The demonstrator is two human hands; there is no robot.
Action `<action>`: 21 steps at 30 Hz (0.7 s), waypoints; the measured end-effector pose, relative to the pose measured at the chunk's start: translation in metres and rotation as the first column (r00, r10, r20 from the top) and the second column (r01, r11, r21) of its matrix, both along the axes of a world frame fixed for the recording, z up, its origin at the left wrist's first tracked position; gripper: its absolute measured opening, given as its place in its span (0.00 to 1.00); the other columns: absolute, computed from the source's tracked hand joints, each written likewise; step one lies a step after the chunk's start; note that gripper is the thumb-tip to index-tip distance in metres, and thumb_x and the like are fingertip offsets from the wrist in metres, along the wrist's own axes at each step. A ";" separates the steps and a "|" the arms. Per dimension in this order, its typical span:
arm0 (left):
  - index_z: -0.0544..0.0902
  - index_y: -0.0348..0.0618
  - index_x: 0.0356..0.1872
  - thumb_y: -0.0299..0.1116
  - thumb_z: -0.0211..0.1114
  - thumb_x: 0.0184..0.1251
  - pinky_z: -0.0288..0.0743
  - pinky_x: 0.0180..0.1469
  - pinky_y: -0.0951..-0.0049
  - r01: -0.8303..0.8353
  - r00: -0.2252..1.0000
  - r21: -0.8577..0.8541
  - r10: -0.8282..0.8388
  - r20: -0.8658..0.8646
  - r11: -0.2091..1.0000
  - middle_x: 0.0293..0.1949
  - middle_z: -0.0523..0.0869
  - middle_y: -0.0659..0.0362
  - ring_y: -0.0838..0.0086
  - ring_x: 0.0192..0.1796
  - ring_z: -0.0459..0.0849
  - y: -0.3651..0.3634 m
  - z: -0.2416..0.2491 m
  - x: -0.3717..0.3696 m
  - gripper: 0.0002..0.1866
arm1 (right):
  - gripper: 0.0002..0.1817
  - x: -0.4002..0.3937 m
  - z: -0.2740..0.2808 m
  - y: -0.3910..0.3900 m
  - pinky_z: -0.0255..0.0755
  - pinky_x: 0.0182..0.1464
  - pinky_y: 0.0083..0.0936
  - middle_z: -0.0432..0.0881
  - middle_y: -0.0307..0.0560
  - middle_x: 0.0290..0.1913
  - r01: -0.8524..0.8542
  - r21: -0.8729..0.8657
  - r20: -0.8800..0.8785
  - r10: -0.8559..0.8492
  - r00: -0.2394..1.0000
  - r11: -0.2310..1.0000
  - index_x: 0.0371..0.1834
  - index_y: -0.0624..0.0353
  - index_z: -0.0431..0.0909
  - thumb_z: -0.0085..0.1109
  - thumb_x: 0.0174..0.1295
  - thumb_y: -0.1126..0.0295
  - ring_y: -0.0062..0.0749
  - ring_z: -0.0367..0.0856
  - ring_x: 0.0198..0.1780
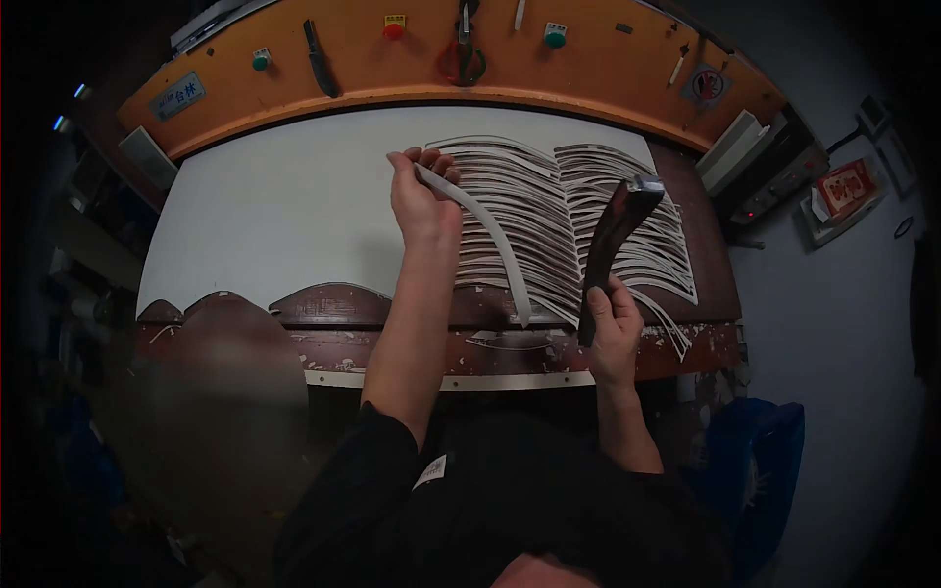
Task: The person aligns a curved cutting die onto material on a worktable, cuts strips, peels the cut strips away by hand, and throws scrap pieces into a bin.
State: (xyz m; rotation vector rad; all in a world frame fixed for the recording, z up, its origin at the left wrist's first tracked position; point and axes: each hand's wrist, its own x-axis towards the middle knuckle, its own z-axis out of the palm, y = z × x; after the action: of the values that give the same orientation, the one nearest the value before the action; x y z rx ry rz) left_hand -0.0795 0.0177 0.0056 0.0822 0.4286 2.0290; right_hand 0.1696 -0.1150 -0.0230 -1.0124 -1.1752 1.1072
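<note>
In the head view, my left hand (426,201) is raised over the right part of a large white sheet (274,196), its fingers curled round one end of a curved pale strip (503,243). The strip's other end hangs towards the front edge of the worktop. My right hand (616,328) grips the lower end of a dark, curved cutting die (619,227), held tilted up with its shiny metal end on top. Behind both hands lie two columns of cut curved strips (515,211), with dark gaps between them. A few strips (662,318) stick out at the front right.
An orange machine beam (343,49) spans the back, with green and red buttons, a knife (320,61) and scissors (463,61) on it. The red-brown worktop (706,235) shows round the sheet. A blue bag (750,470) stands at lower right, a red box (845,188) at far right.
</note>
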 end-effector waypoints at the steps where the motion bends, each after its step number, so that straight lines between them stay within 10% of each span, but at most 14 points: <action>1: 0.74 0.41 0.51 0.51 0.50 0.86 0.72 0.37 0.70 -0.045 0.997 -0.083 0.050 0.061 0.996 0.34 0.77 0.59 0.73 0.32 0.74 0.006 -0.001 -0.017 0.20 | 0.19 0.018 0.005 0.005 0.75 0.53 0.17 0.85 0.42 0.49 -0.003 0.004 -0.040 0.003 0.999 1.000 0.65 0.73 0.76 0.58 0.78 0.70 0.17 0.81 0.48; 6: 0.75 0.40 0.53 0.48 0.50 0.87 0.67 0.33 0.71 0.042 0.995 -0.067 -0.047 -0.085 0.997 0.33 0.75 0.61 0.74 0.30 0.70 0.019 -0.045 -0.056 0.19 | 0.20 0.138 -0.048 0.096 0.76 0.51 0.26 0.87 0.46 0.48 0.443 0.113 0.432 -0.446 0.784 0.889 0.61 0.71 0.80 0.63 0.74 0.66 0.25 0.83 0.48; 9: 0.75 0.39 0.55 0.45 0.50 0.88 0.67 0.35 0.71 0.014 0.999 -0.102 -0.017 -0.028 0.995 0.34 0.75 0.62 0.75 0.32 0.70 0.039 -0.075 -0.068 0.17 | 0.21 0.179 -0.056 0.130 0.77 0.57 0.40 0.87 0.56 0.49 0.431 0.325 0.795 -0.490 0.358 0.842 0.61 0.71 0.81 0.62 0.72 0.67 0.50 0.86 0.52; 12: 0.76 0.39 0.56 0.43 0.50 0.87 0.69 0.38 0.70 0.028 0.999 -0.110 -0.026 0.024 0.994 0.37 0.75 0.61 0.73 0.35 0.71 0.056 -0.100 -0.077 0.17 | 0.23 0.198 -0.074 0.154 0.74 0.63 0.43 0.84 0.61 0.58 0.446 0.207 0.933 -0.312 0.177 0.871 0.66 0.67 0.78 0.61 0.74 0.64 0.56 0.83 0.59; 15: 0.76 0.38 0.57 0.42 0.50 0.87 0.72 0.42 0.69 0.059 0.997 -0.087 -0.063 -0.045 0.995 0.40 0.77 0.59 0.71 0.40 0.74 0.062 -0.121 -0.078 0.17 | 0.21 0.141 -0.058 0.170 0.73 0.62 0.45 0.80 0.61 0.58 0.242 0.572 0.803 -0.595 0.029 0.784 0.63 0.70 0.78 0.61 0.73 0.67 0.56 0.80 0.60; 18: 0.75 0.39 0.59 0.43 0.50 0.87 0.77 0.48 0.66 0.048 0.990 -0.096 -0.061 -0.129 0.994 0.45 0.79 0.56 0.67 0.46 0.78 0.062 -0.135 -0.074 0.18 | 0.18 0.069 -0.044 0.216 0.73 0.62 0.42 0.80 0.59 0.59 -0.015 0.382 0.817 -0.330 0.472 0.924 0.62 0.67 0.79 0.61 0.73 0.69 0.54 0.81 0.59; 21: 0.75 0.40 0.60 0.46 0.50 0.87 0.79 0.55 0.63 0.050 0.980 -0.072 -0.063 -0.188 0.996 0.48 0.81 0.55 0.66 0.52 0.81 0.058 -0.141 -0.070 0.19 | 0.16 -0.014 -0.048 0.268 0.76 0.60 0.41 0.83 0.57 0.55 -0.196 0.358 0.811 -0.200 0.550 0.913 0.58 0.63 0.82 0.63 0.71 0.69 0.54 0.82 0.56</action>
State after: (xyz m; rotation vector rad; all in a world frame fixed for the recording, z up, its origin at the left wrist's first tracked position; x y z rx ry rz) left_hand -0.1495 0.0760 -0.1350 0.2464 0.6081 1.9560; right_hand 0.1556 0.1528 -0.0709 -1.2307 -2.0816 0.2444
